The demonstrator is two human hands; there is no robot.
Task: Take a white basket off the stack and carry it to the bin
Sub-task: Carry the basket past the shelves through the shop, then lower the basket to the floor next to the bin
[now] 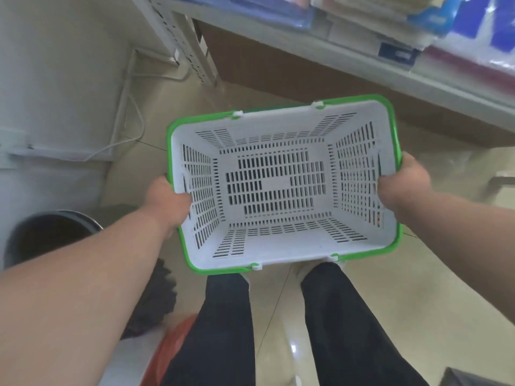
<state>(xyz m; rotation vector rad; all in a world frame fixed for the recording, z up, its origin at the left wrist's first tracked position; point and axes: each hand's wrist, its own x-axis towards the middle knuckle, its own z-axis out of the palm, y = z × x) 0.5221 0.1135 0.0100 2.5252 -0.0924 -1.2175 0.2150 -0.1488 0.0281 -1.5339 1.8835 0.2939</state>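
A white slotted basket (278, 188) with a green rim hangs level above the tiled floor, in front of my legs, and it is empty. My left hand (167, 201) grips its left short side, thumb inside the wall. My right hand (401, 182) grips its right short side the same way. A round grey bin (50, 235) stands on the floor at the lower left, below my left forearm, its inside dark. No stack of baskets is in view.
A white shelf unit (362, 51) with packaged goods runs along the top right. A white wall and a cable (122, 140) are on the left. A dark ridged object (156, 299) and something red (178, 338) lie beside my left leg.
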